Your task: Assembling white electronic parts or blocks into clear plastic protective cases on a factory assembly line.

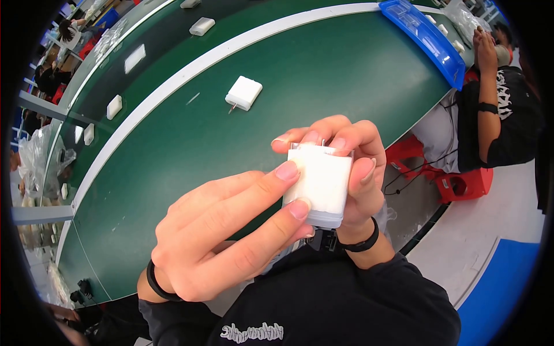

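Close in front of my chest I hold a small, flat white box (320, 180) with clear plastic edges. A thin metal pin stands at its top edge, and its bottom end is translucent. My right hand (358, 158) closes round its top and right side, fingers bent over the upper edge. On its left face press the fingertips of my left hand (225, 225). Farther off on the green table lies a similar white box (244, 92), with a thin metal piece sticking out at its lower left.
A blue tray (424, 43) lies at the table's far right edge. Beyond a white rail (190, 67), more white boxes (114, 107) lie on a dark green strip. At the right a co-worker (499, 115) sits near a red stool (464, 184). Clear plastic bags (43, 161) are at the left.
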